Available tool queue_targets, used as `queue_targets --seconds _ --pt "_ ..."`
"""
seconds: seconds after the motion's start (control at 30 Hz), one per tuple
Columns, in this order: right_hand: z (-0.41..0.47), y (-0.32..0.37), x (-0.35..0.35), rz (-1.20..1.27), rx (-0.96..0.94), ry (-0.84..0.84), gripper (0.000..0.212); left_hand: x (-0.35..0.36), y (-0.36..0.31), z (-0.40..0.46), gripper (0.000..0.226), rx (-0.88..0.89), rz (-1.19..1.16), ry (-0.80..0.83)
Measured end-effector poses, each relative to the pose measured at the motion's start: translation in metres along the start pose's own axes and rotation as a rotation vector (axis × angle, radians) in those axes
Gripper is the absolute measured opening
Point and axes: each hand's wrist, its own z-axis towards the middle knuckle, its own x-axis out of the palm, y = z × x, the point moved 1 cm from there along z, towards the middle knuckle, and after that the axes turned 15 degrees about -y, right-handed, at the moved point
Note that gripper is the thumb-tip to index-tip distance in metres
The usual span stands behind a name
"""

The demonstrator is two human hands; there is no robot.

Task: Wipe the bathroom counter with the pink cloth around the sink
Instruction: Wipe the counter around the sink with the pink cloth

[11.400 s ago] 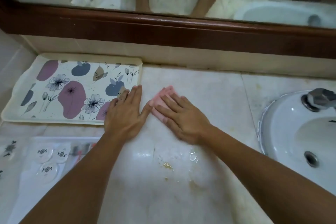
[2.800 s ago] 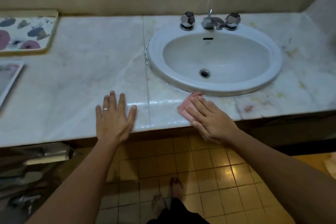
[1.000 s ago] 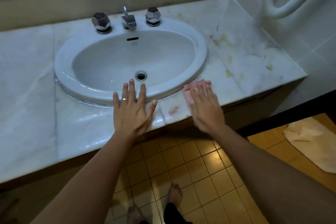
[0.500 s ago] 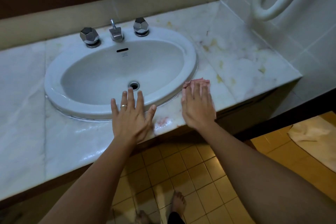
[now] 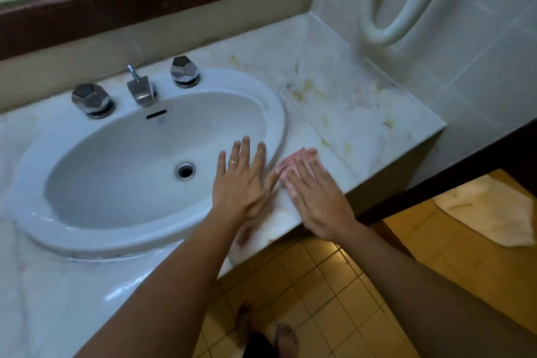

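Note:
The pink cloth [image 5: 302, 153] lies flat on the marble counter [image 5: 343, 102] just right of the white oval sink [image 5: 279, 113]. My right hand [image 5: 315, 197] presses down on it with flat fingers, so only the cloth's far edge shows past my fingertips. My left hand [image 5: 242, 180] rests spread over the sink's right rim, fingers apart, a ring on one finger, its thumb close to my right hand. It holds nothing. Yellowish stains mark the counter to the right of the sink.
A faucet [image 5: 141, 90] with two faceted metal knobs [image 5: 91, 100] [image 5: 184, 71] stands behind the basin. A tiled wall with a white curved bar [image 5: 386, 29] closes the counter's right end. Below are yellow floor tiles, a pale towel [image 5: 494, 212] on the floor and bare feet.
My right hand has slid the cloth along the counter beside the sink's right rim. My left hand has moved right onto the rim, closer to my right hand.

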Motion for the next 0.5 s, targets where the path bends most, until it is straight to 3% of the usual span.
queue_targets --seconds 0.07,0.1,0.2,0.3,0.4,0.5 --pt "-0.009 -0.037 -0.005 0.019 -0.135 0.049 0.063 0.002 -0.007 0.017 0.074 0.042 -0.038 -0.001" --pt "-0.006 -0.057 -0.008 0.005 -0.101 0.052 0.064 0.004 -0.008 0.023 0.074 0.058 -0.048 0.001" --pt "0.028 -0.097 -0.002 -0.064 0.304 -0.05 0.068 0.011 -0.009 0.035 0.073 0.079 -0.06 0.004" --pt "0.067 -0.061 0.008 -0.061 0.518 -0.067 0.06 0.016 -0.009 0.04 0.074 0.089 -0.06 0.014" --pt "0.054 -0.02 0.001 -0.013 0.264 -0.079 0.06 0.015 -0.014 0.048 0.074 0.077 -0.069 0.025" --pt "0.014 -0.053 -0.017 0.027 0.006 0.03 0.057 0.013 -0.022 0.064 0.075 0.083 -0.083 0.027"
